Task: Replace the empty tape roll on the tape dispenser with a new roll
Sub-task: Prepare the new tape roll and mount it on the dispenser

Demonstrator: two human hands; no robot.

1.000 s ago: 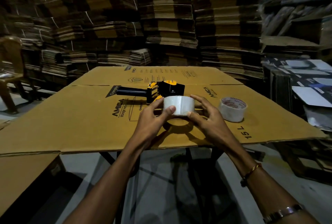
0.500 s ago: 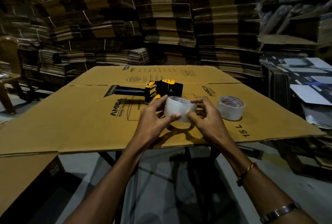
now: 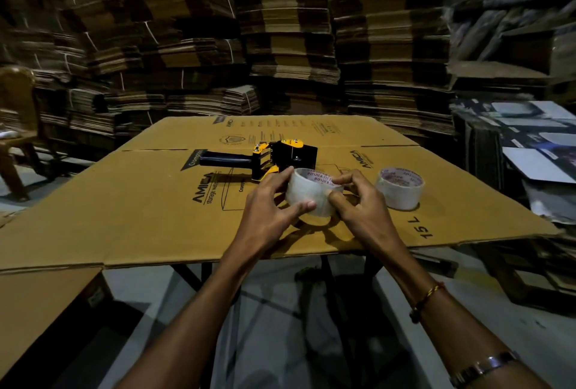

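Both hands, left hand (image 3: 268, 211) and right hand (image 3: 363, 211), fingers wrapped round the clear tape roll (image 3: 311, 193), lifted just above the cardboard-covered desk (image 3: 124, 201). Dispenser (image 3: 265, 156) lying at 11 o'clock, second roll (image 3: 399, 189) at 3.

Dispenser (image 3: 265, 158) on cardboard sheet (image 3: 124, 201); second roll (image 3: 399, 189) right of it.

Two tape rolls: one clear roll (image 3: 307, 198) held up in the hands, one white roll (image 3: 400, 188) lying on the cardboard. One black and yellow tape dispenser (image 3: 268, 158), one big flat cardboard sheet (image 3: 124, 211), one brown chair (image 3: 15, 126). Two hands: left hand (image 3: 268, 217), right hand (image 3: 361, 204).
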